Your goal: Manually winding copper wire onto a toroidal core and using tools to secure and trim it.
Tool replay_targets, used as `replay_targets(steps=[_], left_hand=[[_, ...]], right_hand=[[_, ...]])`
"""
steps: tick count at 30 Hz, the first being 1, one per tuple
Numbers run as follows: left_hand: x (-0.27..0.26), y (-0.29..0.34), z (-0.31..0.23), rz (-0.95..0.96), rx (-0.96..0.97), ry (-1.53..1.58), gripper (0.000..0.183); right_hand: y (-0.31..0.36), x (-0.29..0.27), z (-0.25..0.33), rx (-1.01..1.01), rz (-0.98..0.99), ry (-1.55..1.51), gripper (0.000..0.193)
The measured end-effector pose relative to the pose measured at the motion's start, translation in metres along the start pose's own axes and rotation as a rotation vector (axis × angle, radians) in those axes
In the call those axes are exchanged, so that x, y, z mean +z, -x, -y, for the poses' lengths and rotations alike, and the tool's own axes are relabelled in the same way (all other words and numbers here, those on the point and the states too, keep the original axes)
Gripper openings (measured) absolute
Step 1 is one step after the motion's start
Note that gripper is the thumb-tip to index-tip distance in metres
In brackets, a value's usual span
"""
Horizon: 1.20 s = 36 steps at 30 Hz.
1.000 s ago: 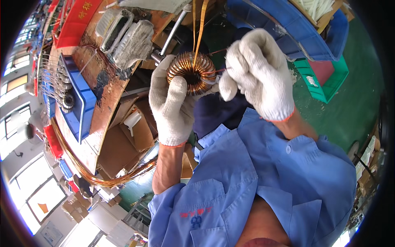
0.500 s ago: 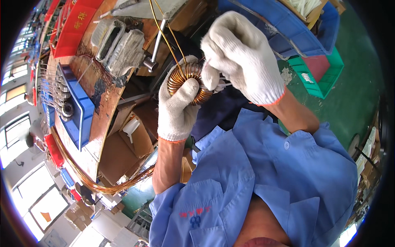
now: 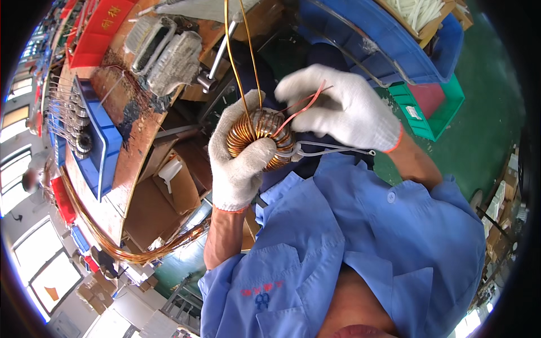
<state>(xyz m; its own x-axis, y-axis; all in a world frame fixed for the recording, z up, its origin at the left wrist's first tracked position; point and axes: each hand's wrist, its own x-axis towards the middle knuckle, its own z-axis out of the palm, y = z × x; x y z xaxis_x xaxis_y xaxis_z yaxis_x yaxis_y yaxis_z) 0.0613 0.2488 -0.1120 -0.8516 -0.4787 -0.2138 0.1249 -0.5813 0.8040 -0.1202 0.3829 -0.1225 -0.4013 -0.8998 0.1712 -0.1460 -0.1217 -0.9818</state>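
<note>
Ring point(image 3: 262, 125), ribbed and coppery, in curled, knit-gloved left hand point(image 3: 235, 172); right hand point(image 3: 349, 110) loosely parted, perhaps against red wire point(image 3: 300, 111).

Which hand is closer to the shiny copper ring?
Left. The left hand holds the copper ring; the right hand is to its upper right in the picture, by the pink wires.

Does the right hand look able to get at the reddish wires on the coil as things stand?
Probably yes: the right hand is open beside the reddish wires, whose ends stick out toward it, and nothing visible blocks it; the left hand holds the coil.
</note>
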Motion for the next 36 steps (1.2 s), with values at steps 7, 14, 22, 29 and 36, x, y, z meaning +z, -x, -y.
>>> replay_targets(steps=[7,14,22,29,36], left_hand=[[0.017,0.036,-0.022,-0.080,0.101,-0.230,0.084],[-0.006,0.036,-0.088,-0.040,0.643,-0.247,0.092],[-0.106,-0.054,-0.227,-0.280,0.560,0.036,0.029],[-0.148,-0.122,-0.269,-0.206,0.636,0.208,0.035],[-0.087,-0.121,-0.195,-0.048,0.738,-0.053,0.056]], right_hand=[[-0.017,-0.038,0.060,-0.132,-0.165,-0.481,0.026],[-0.030,-0.035,0.059,-0.001,-0.280,-0.244,0.026],[-0.075,-0.039,0.008,0.165,-0.371,-0.191,0.023],[-0.111,-0.024,-0.001,0.225,-0.263,-0.089,0.020],[-0.154,0.021,0.050,0.155,-0.113,-0.143,0.019]])
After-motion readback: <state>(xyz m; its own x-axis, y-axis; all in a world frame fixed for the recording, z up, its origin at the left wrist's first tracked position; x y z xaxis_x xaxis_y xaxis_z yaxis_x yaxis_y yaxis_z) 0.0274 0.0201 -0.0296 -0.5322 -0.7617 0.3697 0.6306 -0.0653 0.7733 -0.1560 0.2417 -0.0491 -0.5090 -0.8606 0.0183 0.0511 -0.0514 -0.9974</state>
